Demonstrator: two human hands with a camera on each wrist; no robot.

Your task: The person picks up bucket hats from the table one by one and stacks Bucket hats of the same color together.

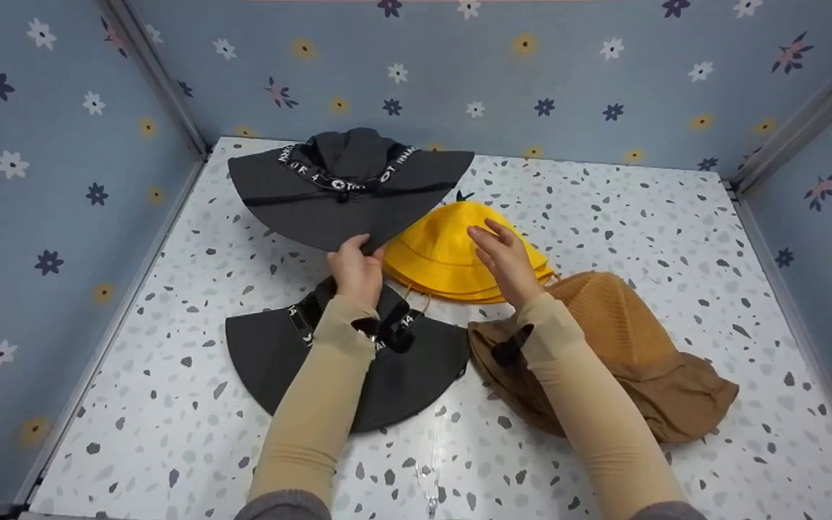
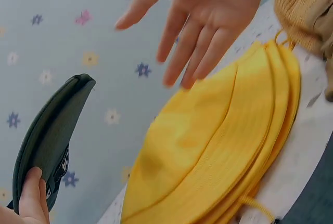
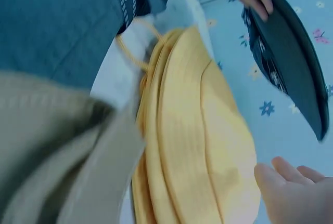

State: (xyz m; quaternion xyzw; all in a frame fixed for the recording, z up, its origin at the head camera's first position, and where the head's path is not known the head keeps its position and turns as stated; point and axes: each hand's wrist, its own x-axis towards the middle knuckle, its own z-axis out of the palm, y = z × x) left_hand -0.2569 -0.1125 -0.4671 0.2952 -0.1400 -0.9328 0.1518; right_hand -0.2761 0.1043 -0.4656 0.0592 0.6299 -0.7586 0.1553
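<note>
My left hand [image 1: 358, 273] pinches the brim edge of a dark grey bucket hat [image 1: 401, 206], holding it up above the table at the back left. Lettered tape runs round the base of its crown. In the left wrist view the thumb and fingers grip that hat's brim [image 2: 49, 135]. My right hand [image 1: 506, 261] hovers over yellow bucket hats [image 1: 452, 245], fingers spread and holding nothing. The yellow hats lie stacked, several brims showing, with a cord at the edge. A second dark hat [image 1: 416, 383] lies below my left forearm, partly hidden by it.
Brown hats [image 1: 618, 325], one with a corduroy crown, lie at the right, partly under my right forearm. The speckled white table [image 1: 763, 404] is enclosed by flower-patterned blue panels [image 1: 459, 79] at the back and both sides.
</note>
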